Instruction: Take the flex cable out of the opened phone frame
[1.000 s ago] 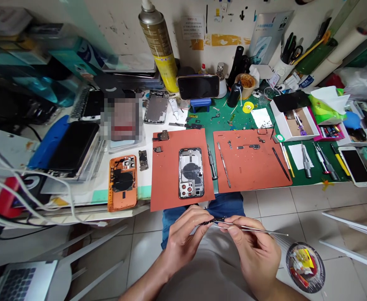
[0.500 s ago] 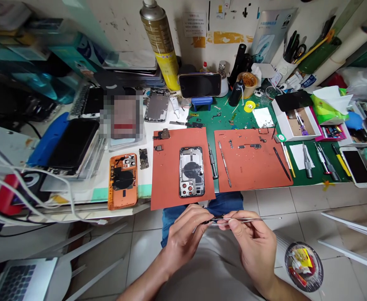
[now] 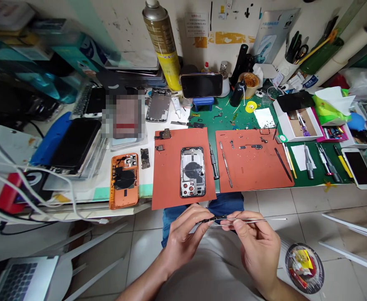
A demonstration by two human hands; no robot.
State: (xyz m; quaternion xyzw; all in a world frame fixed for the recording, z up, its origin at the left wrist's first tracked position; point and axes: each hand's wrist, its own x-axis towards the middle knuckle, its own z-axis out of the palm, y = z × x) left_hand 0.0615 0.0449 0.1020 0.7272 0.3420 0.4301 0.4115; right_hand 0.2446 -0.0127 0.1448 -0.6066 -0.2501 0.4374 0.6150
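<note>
While pinched between thumb and fingertips of the left hand point(image 3: 183, 236), small black phone part point(image 3: 209, 220) sits above the lap, near the table's front edge. Right hand point(image 3: 258, 246) closed around thin silver metal tweezers point(image 3: 249, 220), tips touching that part, far end pointing right. Just beyond, on left orange-red rubber mat point(image 3: 167, 175), opened silver phone housing point(image 3: 192, 172) lying flat. Black screwdriver point(image 3: 213, 161) between the two mats.

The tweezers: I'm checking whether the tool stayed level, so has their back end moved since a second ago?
Yes. The tweezers in the right hand now lie about parallel to the red mat's near edge; earlier their free end sloped down, away from it.
</note>
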